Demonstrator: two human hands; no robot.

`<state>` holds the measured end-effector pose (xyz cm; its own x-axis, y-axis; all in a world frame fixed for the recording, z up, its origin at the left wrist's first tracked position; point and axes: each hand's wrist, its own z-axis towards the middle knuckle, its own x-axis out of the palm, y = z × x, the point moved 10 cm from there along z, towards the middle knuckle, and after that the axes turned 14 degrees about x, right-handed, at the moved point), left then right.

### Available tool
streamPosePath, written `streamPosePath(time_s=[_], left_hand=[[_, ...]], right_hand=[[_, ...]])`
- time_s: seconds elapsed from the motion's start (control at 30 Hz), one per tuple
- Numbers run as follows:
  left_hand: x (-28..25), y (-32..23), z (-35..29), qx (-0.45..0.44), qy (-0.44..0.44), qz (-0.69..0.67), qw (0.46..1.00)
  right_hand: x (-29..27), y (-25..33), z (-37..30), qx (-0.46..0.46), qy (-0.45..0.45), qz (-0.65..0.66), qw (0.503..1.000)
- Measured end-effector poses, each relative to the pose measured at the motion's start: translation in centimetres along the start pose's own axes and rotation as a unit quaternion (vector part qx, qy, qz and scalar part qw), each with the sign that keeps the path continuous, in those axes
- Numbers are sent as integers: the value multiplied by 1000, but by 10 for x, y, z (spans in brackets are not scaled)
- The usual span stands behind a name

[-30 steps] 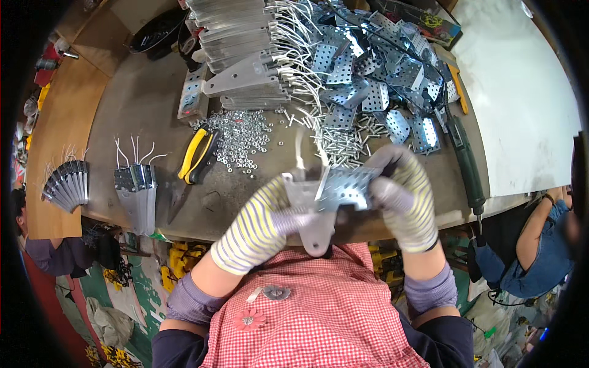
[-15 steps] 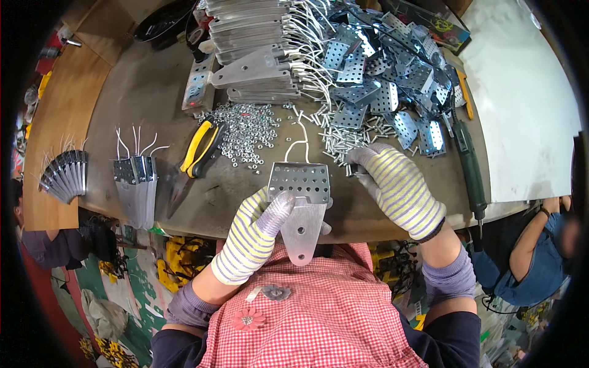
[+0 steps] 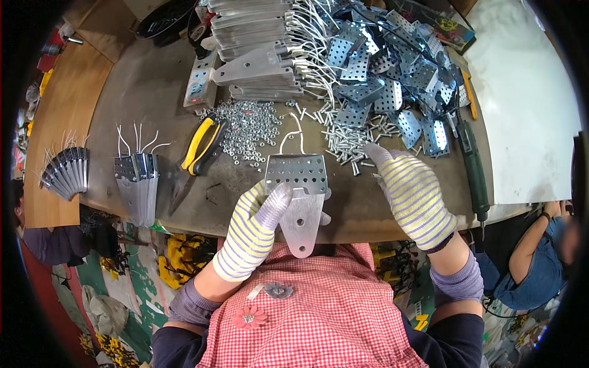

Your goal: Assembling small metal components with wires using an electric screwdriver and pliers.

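Note:
My left hand (image 3: 253, 230), in a striped knit glove, grips a flat tapered metal plate (image 3: 302, 227) by its left side, thumb on top. A perforated metal cover (image 3: 296, 174) lies across the plate's wide end, and white wires (image 3: 299, 132) come out beyond it. My right hand (image 3: 414, 199), gloved alike, is at the near right edge of a pile of loose screws (image 3: 346, 142). Its fingers are curled, and what they hold, if anything, is hidden. Small nuts (image 3: 245, 129) lie heaped left of the screws.
Yellow-handled pliers (image 3: 202, 147) and grouped plates with covers (image 3: 136, 190) lie at left. Stacked plates (image 3: 251, 67) stand at the back, with piled perforated covers (image 3: 386, 80) beside them. A green power screwdriver (image 3: 471, 165) lies at right near a white board (image 3: 527, 110). Another person's arm (image 3: 532, 245) shows far right.
My right hand has drawn back a little to the right from the screws, uncovering several near its fingertips. The left hand still holds the plate, almost in place.

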<state>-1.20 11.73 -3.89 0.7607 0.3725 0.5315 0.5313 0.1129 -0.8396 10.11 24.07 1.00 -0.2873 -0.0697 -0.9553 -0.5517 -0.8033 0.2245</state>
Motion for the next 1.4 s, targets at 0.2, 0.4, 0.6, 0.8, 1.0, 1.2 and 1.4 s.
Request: streamPosePath(time_s=[0.2,0.4,0.6,0.8,1.0,1.2,1.4], left_hand=[[2,1,0,3,-4,2,1000],[2,0,-2,5,-35,-9,999],[-6,-8,0,59,-59,103,991],[-6,-10,0,96,-75,150,981],[-3,-14,0,125,-30,285,950],[-1,-5,2,96,-28,263,960],[6,33,-5,-89,-18,-58,994]], right_hand=[[0,2,1,-12,-44,-64,997],[-19,-15,-2,112,-88,250,958],[6,14,-3,174,125,739,639],[18,14,-7,217,154,692,671],[-9,19,-2,112,17,507,854],[-30,43,-2,17,-77,296,952],[-21,30,-2,99,-37,418,902]])
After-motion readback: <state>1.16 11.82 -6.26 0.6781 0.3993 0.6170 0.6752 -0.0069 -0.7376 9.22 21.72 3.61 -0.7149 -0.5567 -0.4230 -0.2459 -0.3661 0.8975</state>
